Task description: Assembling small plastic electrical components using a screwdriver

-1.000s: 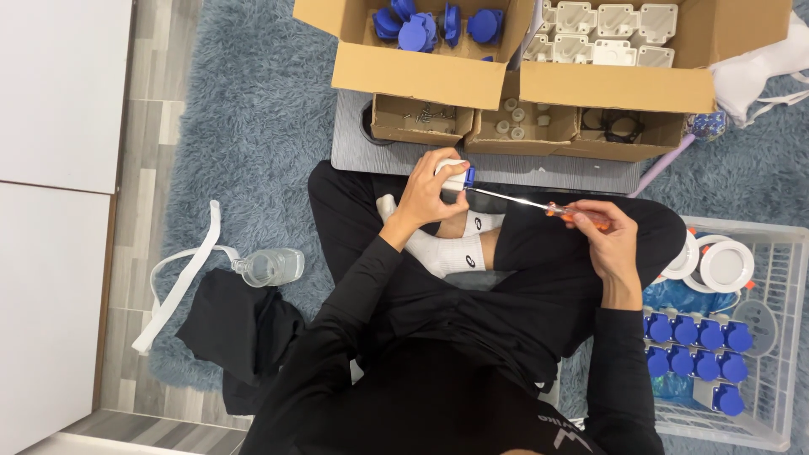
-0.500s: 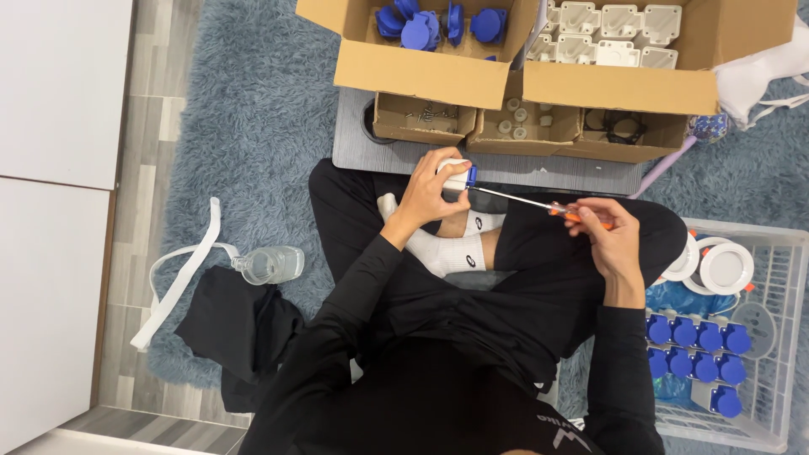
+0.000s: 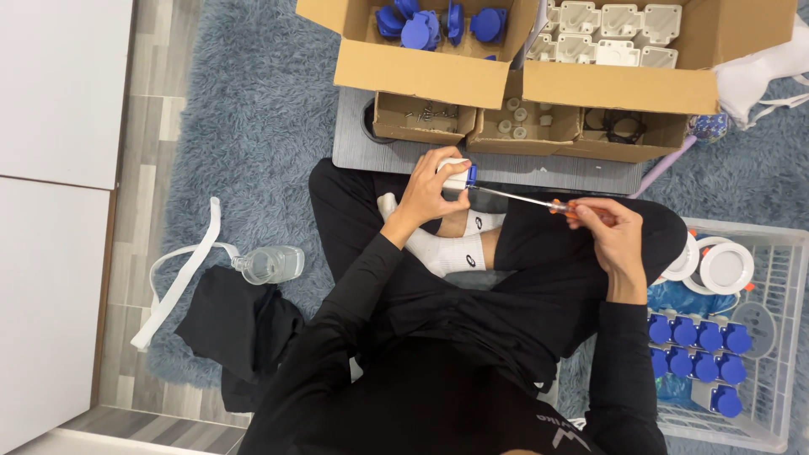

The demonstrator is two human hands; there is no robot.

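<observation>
Two big brown cardboard boxes (image 3: 522, 80) sit open at the top. Three small brown boxes (image 3: 522, 131) stand just below them.

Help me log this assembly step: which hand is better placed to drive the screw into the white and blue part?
Right. The right hand grips the orange-handled screwdriver, its tip already at the white and blue part. The left hand is wrapped around that part, steadying it.

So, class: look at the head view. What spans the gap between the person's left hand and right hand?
The screwdriver's thin metal shaft spans it, running from the orange handle in the right hand to the white-and-blue part held in the left hand.
</observation>
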